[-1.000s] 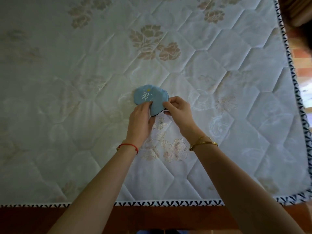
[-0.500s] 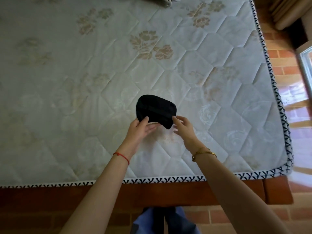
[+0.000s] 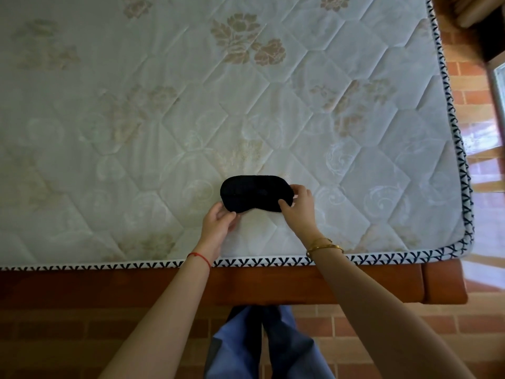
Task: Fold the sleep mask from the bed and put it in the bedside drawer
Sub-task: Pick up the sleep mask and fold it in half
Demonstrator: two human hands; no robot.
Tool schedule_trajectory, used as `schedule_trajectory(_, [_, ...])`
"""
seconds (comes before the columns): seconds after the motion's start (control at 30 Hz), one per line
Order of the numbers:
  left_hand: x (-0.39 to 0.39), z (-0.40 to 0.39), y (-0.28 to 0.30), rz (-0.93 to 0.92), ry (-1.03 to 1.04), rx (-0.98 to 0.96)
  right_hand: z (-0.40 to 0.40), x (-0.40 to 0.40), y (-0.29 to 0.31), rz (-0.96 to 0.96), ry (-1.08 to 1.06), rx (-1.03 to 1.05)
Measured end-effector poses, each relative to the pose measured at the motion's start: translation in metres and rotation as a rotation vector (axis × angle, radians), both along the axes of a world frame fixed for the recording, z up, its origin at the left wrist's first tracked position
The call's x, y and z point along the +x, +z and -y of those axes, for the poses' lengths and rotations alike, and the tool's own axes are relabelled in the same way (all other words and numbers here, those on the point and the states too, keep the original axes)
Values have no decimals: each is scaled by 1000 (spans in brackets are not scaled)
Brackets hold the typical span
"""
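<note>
The sleep mask [image 3: 254, 193] lies spread out flat on the quilted mattress [image 3: 136, 132], its black side up, close to the near edge. My right hand [image 3: 297, 207] pinches the mask's right end between thumb and fingers. My left hand [image 3: 218, 221] touches the mask's lower left edge with its fingertips, fingers curled. No drawer is in view.
The mattress has black-and-white patterned piping [image 3: 246, 261] along its near and right edges. A wooden bed frame [image 3: 273, 280] runs below it. The floor [image 3: 355, 337] is red brick, and my legs [image 3: 262, 343] stand against the frame. A wooden piece [image 3: 470, 12] sits at the top right.
The mask was folded with its blue side showing, then turned black side up, and now lies opened out flat and closer to the bed's near edge. Both hands moved with it.
</note>
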State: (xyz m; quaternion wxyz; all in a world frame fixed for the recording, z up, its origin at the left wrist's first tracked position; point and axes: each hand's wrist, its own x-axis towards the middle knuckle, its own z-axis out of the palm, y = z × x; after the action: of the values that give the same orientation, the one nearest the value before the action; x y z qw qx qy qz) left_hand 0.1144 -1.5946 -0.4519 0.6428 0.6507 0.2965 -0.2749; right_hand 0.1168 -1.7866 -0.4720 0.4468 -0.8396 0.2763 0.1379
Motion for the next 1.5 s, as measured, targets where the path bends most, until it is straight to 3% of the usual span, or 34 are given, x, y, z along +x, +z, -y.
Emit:
schedule_trajectory(0.13, [0, -4, -4, -13, 4, 77, -12, -12, 0, 181, 226, -364])
schedule_trajectory(0.3, [11, -6, -3, -26, 39, 169, -34, -12, -7, 120, 597, -466])
schedule_trajectory(0.43, [17, -8, -5, -20, 14, 185, -51, -8, -11, 73, 646, -485])
schedule_trajectory(0.57, [20, -5, -1, 20, -3, 113, -51, -2, -12, 80, 539, -319])
schedule_trajectory(0.73, [17, 13, 8, 102, -127, 3, -38, 8, -1, -41, -19, 233])
schedule_trajectory(0.8, [17, 23, 10, 112, -200, -30, -32, 9, 2, 9, -152, 258])
schedule_trajectory(1.03, [18, 45, 0, 143, -466, 15, -9, 5, -1, 134, -287, 145])
schedule_trajectory(1.2, [21, 41, -6, 237, -630, 124, 8, 6, -14, 116, -127, -13])
schedule_trajectory(1.3, [24, 40, -9, 372, -718, 309, 15, 11, -20, 99, -60, -77])
schedule_trajectory(1.5, [34, 45, -18, 535, -956, 653, 15, 15, -16, 235, 409, -472])
